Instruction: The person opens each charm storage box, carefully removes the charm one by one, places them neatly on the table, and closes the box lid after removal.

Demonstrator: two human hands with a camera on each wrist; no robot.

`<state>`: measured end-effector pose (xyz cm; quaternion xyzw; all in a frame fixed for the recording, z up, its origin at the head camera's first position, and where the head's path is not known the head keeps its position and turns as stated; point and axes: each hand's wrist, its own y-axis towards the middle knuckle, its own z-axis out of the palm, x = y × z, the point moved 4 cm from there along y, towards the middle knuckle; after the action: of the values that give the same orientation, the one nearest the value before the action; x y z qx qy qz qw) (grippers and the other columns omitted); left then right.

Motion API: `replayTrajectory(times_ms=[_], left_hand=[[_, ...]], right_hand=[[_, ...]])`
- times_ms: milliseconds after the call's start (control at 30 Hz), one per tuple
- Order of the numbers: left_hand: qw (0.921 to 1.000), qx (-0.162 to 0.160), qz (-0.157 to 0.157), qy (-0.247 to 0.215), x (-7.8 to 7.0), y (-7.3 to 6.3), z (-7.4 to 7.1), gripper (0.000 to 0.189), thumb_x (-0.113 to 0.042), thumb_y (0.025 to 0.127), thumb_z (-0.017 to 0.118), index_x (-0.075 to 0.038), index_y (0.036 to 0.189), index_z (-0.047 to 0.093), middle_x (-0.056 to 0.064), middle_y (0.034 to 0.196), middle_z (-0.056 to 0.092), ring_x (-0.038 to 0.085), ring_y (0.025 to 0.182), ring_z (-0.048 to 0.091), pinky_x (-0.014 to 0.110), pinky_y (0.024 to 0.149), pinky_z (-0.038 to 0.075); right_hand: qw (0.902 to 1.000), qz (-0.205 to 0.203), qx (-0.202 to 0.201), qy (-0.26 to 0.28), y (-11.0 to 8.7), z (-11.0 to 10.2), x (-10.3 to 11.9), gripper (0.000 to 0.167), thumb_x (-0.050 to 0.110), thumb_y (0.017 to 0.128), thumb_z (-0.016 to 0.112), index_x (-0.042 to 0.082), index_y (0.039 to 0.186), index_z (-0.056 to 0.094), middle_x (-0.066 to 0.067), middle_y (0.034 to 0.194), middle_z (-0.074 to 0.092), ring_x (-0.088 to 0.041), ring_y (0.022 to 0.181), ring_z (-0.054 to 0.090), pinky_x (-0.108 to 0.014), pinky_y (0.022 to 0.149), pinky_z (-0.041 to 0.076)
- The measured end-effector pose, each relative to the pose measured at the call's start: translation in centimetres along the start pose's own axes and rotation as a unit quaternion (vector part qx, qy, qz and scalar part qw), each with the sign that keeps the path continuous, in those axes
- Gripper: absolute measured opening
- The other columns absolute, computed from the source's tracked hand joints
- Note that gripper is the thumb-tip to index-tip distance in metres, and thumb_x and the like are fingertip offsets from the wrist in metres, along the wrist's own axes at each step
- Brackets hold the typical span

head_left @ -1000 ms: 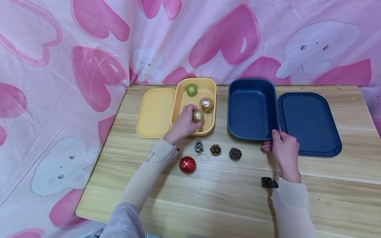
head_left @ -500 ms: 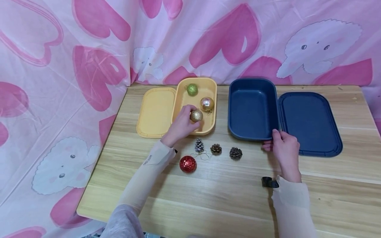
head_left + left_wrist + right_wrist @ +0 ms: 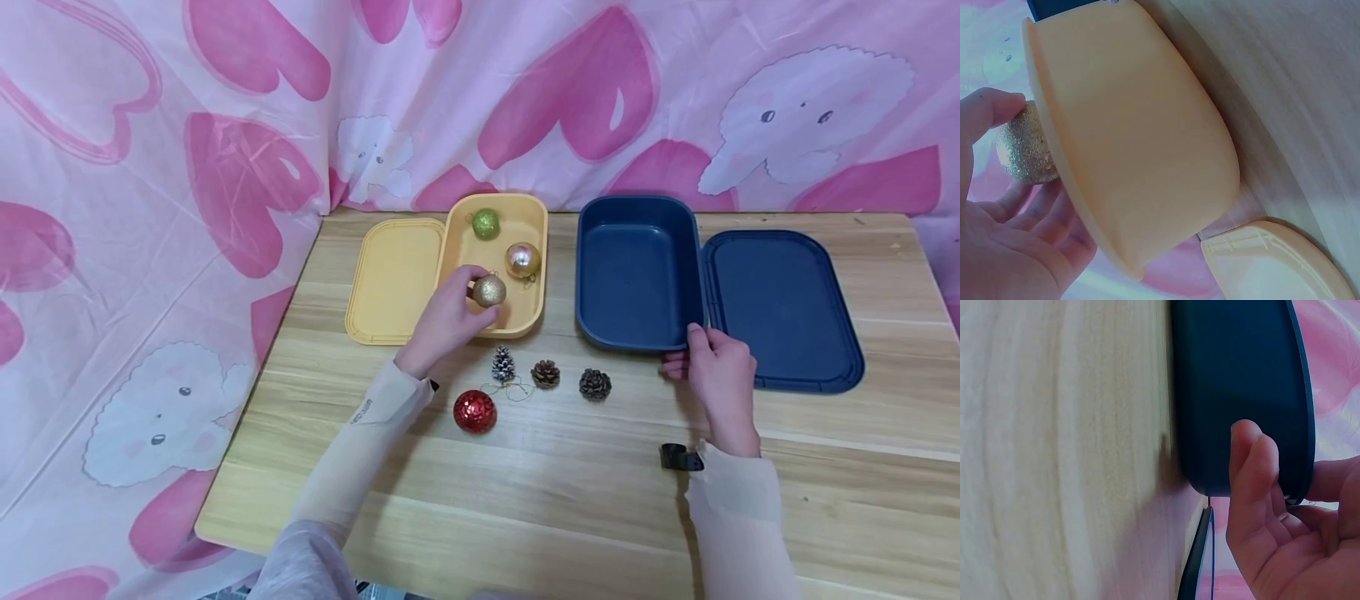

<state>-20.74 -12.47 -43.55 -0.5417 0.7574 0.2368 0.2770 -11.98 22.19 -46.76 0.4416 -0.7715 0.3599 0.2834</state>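
Note:
My left hand (image 3: 448, 321) holds a gold glitter bauble (image 3: 490, 290) between thumb and fingers, over the near part of the yellow box (image 3: 543, 287). In the left wrist view the bauble (image 3: 1027, 145) shows just beyond the box's rim. Inside the box lie a green glitter bauble (image 3: 486, 223) and a shiny gold bauble (image 3: 522, 260). My right hand (image 3: 720, 375) pinches the near right corner of the dark blue box (image 3: 637, 283); in the right wrist view the thumb is at its rim and the fingers lie against the outer wall (image 3: 1241, 375).
A red bauble (image 3: 475, 412), a frosted pine cone (image 3: 503, 364) with a cord, a brown pine cone (image 3: 545, 374) and a dark pine cone (image 3: 595, 384) lie before the boxes. The yellow lid (image 3: 393, 283) is at left, the blue lid (image 3: 783, 308) at right.
My left hand has drawn slightly left, toward me, with the gold glitter bauble, which has moved left away from the shiny gold bauble. The right hand stays on the blue box's corner.

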Motion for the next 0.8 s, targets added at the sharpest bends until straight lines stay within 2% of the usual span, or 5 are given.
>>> replayTrajectory(times_ms=[167,367,500,633,800], left_hand=[[0.9997,-0.020,0.003,0.017,-0.1,-0.4,-0.3,0.051,-0.020,0.080,0.077,-0.007,0.122,0.051,0.011,0.120,0.053,0.023,0.105,0.057,0.038,0.094,0.050],[0.9998,-0.019,0.008,0.006,-0.2,-0.9,-0.5,0.052,-0.022,0.080,0.076,-0.007,0.123,0.052,0.011,0.118,0.052,0.023,0.100,0.057,0.036,0.088,0.051],[0.9998,-0.010,0.018,0.000,-0.3,-1.1,-0.6,0.051,-0.023,0.080,0.076,-0.009,0.123,0.054,0.011,0.112,0.052,0.027,0.095,0.058,0.035,0.081,0.052],[0.9998,0.006,0.017,-0.010,-0.6,-1.4,-0.7,0.050,-0.022,0.079,0.077,-0.009,0.122,0.055,0.010,0.112,0.054,0.025,0.095,0.057,0.036,0.082,0.051],[0.9996,0.018,0.016,-0.013,-0.8,-1.6,-0.8,0.050,-0.022,0.079,0.077,-0.008,0.122,0.056,0.009,0.113,0.057,0.022,0.097,0.057,0.039,0.085,0.052]], right_hand=[[1.0000,0.005,-0.003,0.006,0.0,0.0,0.0,0.056,0.047,0.101,0.034,0.002,0.102,0.067,0.012,0.063,0.071,0.000,0.057,0.067,-0.031,0.093,0.050],[0.9999,0.002,-0.007,0.011,0.1,0.1,-0.1,0.052,0.045,0.101,0.035,0.002,0.098,0.065,0.012,0.062,0.070,-0.003,0.057,0.068,-0.010,0.074,0.050],[0.9998,0.000,-0.007,0.016,0.1,0.1,-0.1,0.052,0.044,0.101,0.036,0.002,0.098,0.065,0.014,0.061,0.069,-0.003,0.056,0.068,-0.007,0.071,0.048],[0.9995,-0.005,-0.003,0.033,0.1,0.1,-0.1,0.052,0.043,0.102,0.036,0.000,0.099,0.064,0.017,0.060,0.068,-0.004,0.056,0.068,-0.007,0.063,0.050],[0.9995,-0.002,-0.003,0.032,0.1,0.1,-0.1,0.052,0.044,0.101,0.036,0.000,0.097,0.064,0.017,0.060,0.067,-0.004,0.056,0.068,-0.006,0.064,0.049]])
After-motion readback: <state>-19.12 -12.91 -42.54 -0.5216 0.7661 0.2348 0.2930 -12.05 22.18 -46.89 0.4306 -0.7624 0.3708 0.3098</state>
